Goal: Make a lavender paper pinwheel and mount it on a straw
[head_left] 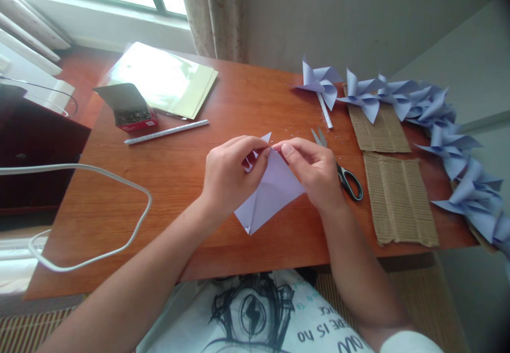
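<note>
A pale lilac sheet of paper [274, 193] with cut and pinholed corners hangs between my hands, just above the table's front part. My left hand [237, 164] is closed, its thumb and forefinger pinching the paper near its upper edge. From the other side my right hand [313, 167] pinches the same edge, fingertips almost meeting the left ones. Whether a pin sits between the fingertips is too small to tell. Close beside my right hand lie black-handled scissors [350, 183], partly covered by it.
Finished paper pinwheels [438, 103] line the right side, one on a paper stick [324, 111]. Two cardboard pieces [400, 199] lie near them. To the left are an open red box [137, 122] of small metal pieces, a rolled paper stick [167, 132], paper packs [159, 79] and a white cable [131, 183].
</note>
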Demonstrator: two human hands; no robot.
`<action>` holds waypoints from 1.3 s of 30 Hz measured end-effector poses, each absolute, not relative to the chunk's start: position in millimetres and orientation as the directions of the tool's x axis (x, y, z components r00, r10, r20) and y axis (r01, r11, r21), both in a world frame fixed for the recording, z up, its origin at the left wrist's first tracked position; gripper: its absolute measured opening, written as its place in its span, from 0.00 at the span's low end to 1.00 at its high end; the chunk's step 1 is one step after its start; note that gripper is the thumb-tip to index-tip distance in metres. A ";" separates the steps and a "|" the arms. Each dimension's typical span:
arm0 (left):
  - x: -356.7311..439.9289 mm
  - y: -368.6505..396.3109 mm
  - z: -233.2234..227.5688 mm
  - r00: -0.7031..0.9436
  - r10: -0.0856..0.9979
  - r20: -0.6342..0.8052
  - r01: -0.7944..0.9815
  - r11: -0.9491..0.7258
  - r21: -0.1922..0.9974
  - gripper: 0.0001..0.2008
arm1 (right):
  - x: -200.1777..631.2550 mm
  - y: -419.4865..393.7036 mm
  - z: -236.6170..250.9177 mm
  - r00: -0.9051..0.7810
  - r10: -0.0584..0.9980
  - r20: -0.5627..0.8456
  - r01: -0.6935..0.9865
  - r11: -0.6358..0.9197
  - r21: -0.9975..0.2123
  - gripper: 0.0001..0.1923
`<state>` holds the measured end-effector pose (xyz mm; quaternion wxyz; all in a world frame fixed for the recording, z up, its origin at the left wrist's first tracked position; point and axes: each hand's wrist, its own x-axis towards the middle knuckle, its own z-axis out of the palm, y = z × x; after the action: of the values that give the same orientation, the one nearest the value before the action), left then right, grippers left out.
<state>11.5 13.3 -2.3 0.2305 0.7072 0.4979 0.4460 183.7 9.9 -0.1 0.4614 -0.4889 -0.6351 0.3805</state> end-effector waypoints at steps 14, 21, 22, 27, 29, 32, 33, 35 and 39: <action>12.2 17.5 -1.3 0.158 0.984 0.082 0.032 -0.088 0.996 0.04 | 185.3 14.3 -2.3 -0.157 0.982 -0.106 -0.136 -0.128 -0.982 0.08; 11.2 17.1 -1.2 0.180 0.983 0.047 0.017 -0.051 0.999 0.06 | 186.5 13.8 1.1 -0.226 0.947 -0.230 -0.221 -0.280 -0.934 0.08; 11.3 17.2 -1.2 0.180 0.982 0.047 0.016 -0.050 0.999 0.06 | 186.6 13.9 1.0 -0.234 0.944 -0.234 -0.225 -0.286 -0.931 0.08; 11.7 17.0 -0.6 0.181 0.982 0.062 0.022 -0.067 0.998 0.05 | 186.9 14.1 0.2 -0.246 0.941 -0.232 -0.245 -0.292 -0.925 0.08; 11.9 16.8 -0.4 0.178 0.981 0.073 0.029 -0.079 0.996 0.05 | 186.9 14.1 -0.3 -0.247 0.944 -0.219 -0.254 -0.281 -0.926 0.08; 12.3 16.6 -0.2 0.175 0.981 0.083 0.049 -0.093 0.994 0.05 | 186.5 14.2 -1.1 -0.228 0.953 -0.202 -0.250 -0.257 -0.934 0.08; 12.5 16.6 -0.2 0.174 0.981 0.086 0.056 -0.097 0.994 0.05 | 186.3 14.2 -1.2 -0.218 0.955 -0.201 -0.241 -0.252 -0.937 0.08; 12.6 16.8 -0.4 0.175 0.980 0.089 0.065 -0.102 0.993 0.06 | 185.7 14.3 -1.1 -0.204 0.957 -0.206 -0.222 -0.251 -0.942 0.09; 12.0 17.4 -1.8 0.179 0.979 0.096 0.074 -0.111 0.991 0.06 | 184.5 14.0 -0.8 -0.195 0.957 -0.215 -0.212 -0.255 -0.943 0.09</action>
<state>12.0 17.4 -1.8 0.4939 0.5879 0.4479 0.4582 184.5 14.0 -0.8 0.4479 -0.4492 -0.4145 0.6525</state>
